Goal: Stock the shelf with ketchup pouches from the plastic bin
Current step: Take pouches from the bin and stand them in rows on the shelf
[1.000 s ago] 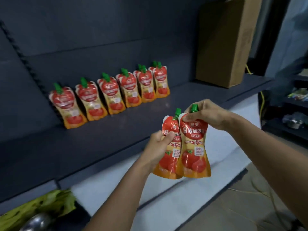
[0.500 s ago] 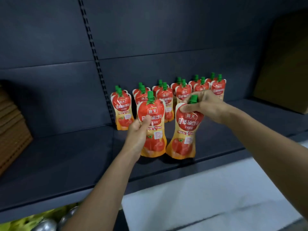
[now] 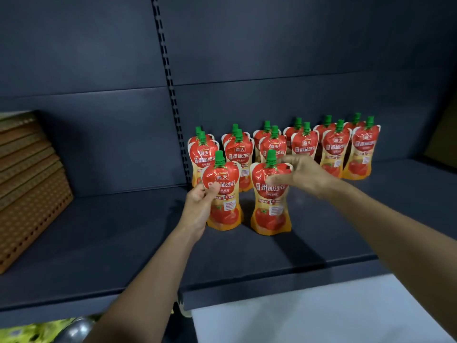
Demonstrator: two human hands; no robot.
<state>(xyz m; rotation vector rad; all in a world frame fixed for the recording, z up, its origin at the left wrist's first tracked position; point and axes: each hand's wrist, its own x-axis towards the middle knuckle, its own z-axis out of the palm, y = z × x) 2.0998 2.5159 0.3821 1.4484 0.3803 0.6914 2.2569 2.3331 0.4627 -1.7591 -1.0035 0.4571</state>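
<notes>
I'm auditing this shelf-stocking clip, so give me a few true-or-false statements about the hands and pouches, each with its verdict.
1. The left hand grips the left front pouch. True.
2. The right front pouch lies flat on the shelf. False: it stands upright.
3. The caps on the pouches are blue. False: they are green.
4. Brown perforated panels sit at the shelf's left end. True.
5. The right hand covers the right front pouch's cap. False: the cap shows bare above its fingers.
</notes>
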